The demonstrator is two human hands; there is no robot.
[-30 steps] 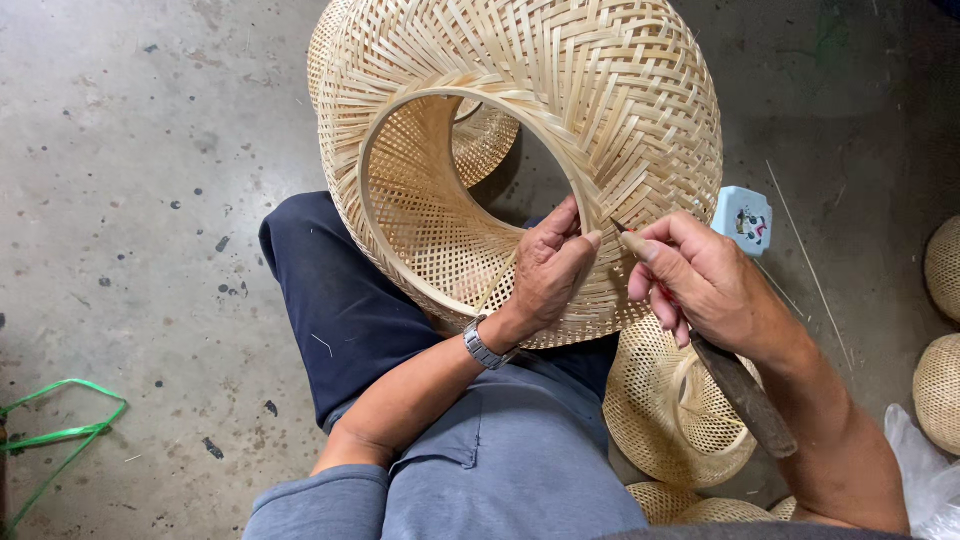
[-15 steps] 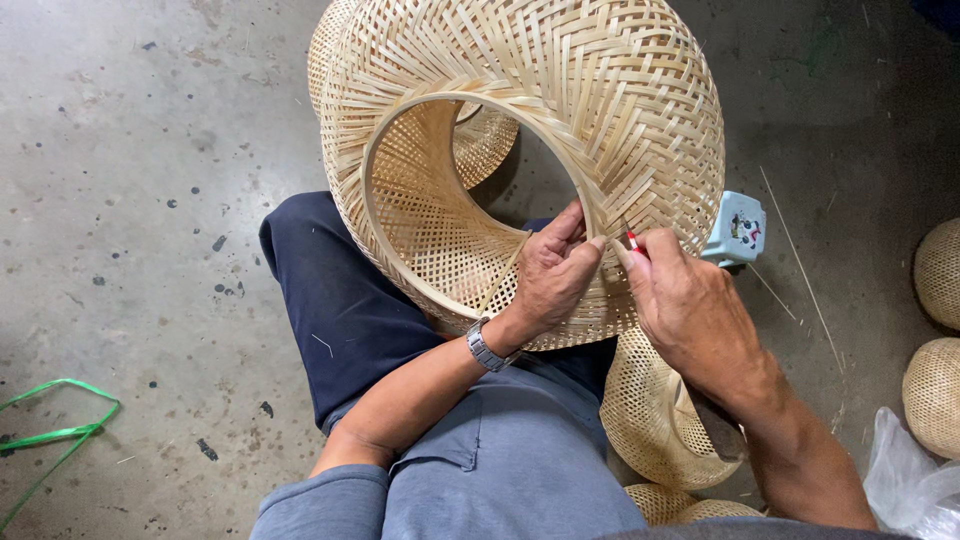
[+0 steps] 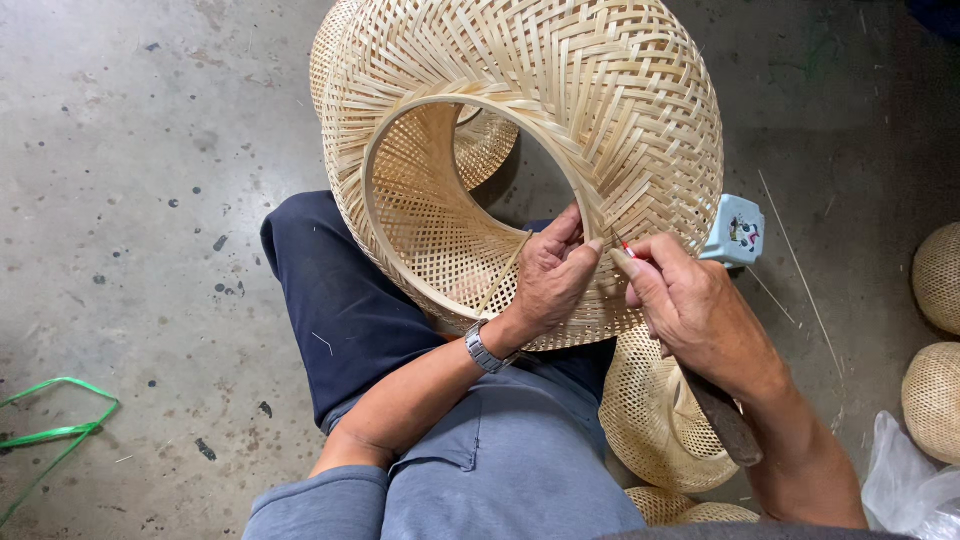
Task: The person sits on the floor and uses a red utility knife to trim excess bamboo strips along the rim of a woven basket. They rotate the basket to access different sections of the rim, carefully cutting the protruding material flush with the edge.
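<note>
Head view: woven bamboo basket propped on the lap, rim ring facing up; left hand pinches the rim, fingers closed on it. Right hand, fingers closed on a red-tipped tool at the rim binding. Best kept steady, tool worked close to the pinch, I'd say.

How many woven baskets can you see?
At least 6: the big one at the hands, one behind it, two by the right leg, two at the right edge. More may be hidden.

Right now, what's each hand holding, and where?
Left hand grips the woven bamboo shade at its hoop rim. Right hand pinches a small red-tipped tool at the rim.
</note>
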